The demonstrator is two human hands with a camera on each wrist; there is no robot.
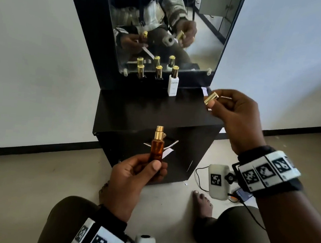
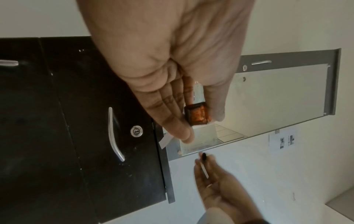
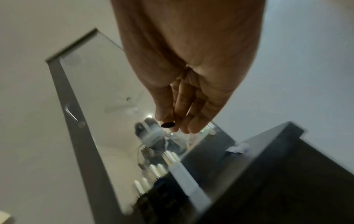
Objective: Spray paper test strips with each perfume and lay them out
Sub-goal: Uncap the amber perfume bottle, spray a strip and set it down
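My left hand (image 1: 157,167) grips an amber perfume bottle (image 1: 157,149) upright in front of the black cabinet, its gold spray head bare. A white paper strip (image 1: 168,153) sticks out to the right behind the bottle, from the same hand. In the left wrist view my left hand's fingers (image 2: 172,121) and thumb wrap the bottle's base (image 2: 197,116). My right hand (image 1: 212,102) is raised over the cabinet top's right edge and pinches the gold cap (image 1: 211,98). The cap's dark open end (image 3: 168,124) shows at the tips of my right hand (image 3: 178,125).
On the black cabinet top (image 1: 137,109), in front of the mirror (image 1: 164,33), stand a white bottle (image 1: 173,85) and two dark bottles (image 1: 141,71) (image 1: 158,72), all gold-capped. White paper pieces (image 1: 204,90) lie at its right edge. A white device (image 1: 218,181) with a cable and a bare foot (image 1: 203,201) are on the floor.
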